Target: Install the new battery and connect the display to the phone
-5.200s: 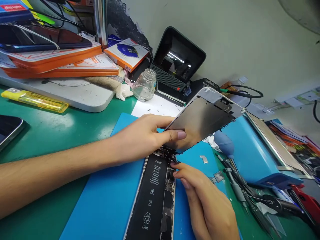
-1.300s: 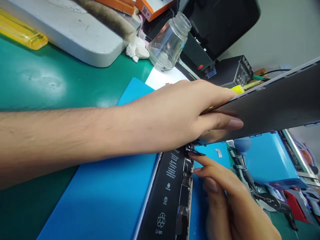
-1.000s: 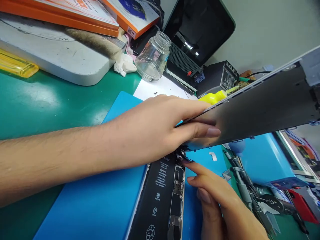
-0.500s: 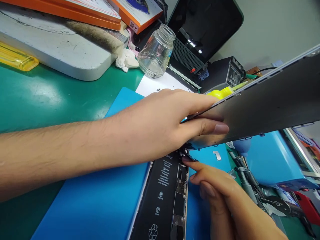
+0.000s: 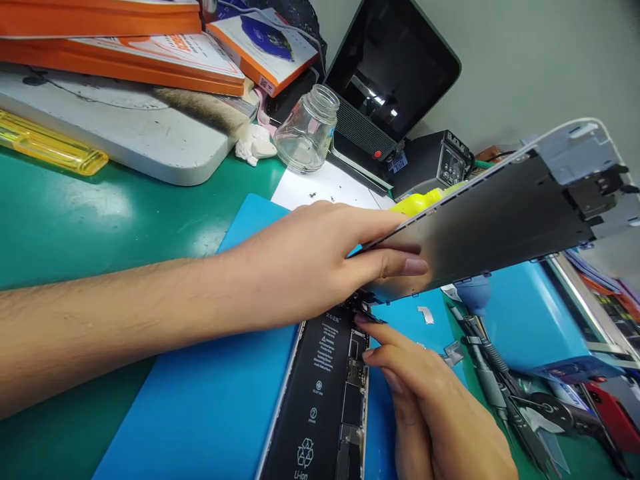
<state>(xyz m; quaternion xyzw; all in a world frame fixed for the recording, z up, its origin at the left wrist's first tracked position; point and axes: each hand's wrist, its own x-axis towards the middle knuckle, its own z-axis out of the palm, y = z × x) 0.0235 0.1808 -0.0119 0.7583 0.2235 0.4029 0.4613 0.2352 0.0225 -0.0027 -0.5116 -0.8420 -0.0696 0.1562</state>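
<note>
My left hand [image 5: 320, 260] reaches across from the left and is closed on the lower end of a phone screen assembly [image 5: 480, 227], fingers on both faces. The screen is tilted up, its grey metal back towards me. Below it lies an opened phone body [image 5: 320, 393], with a black battery and exposed boards. My right hand [image 5: 435, 393] is at the phone's right edge. Its index fingertip presses by a small dark connector part near the far end, the other fingers partly bent and apart. My left hand hides part of the joint between screen and body.
A blue mat [image 5: 215, 393] lies under the phone, with a small silver plate [image 5: 425, 315] on it. Behind stand a glass jar [image 5: 307, 133], a yellow bottle-like object [image 5: 420, 202] and a dark monitor [image 5: 395, 67]. Cabled tools [image 5: 487, 380] lie at right.
The view has shifted, so more of the screen's far end shows. Both hands keep their places on the screen and phone; the screen appears slightly lower.
</note>
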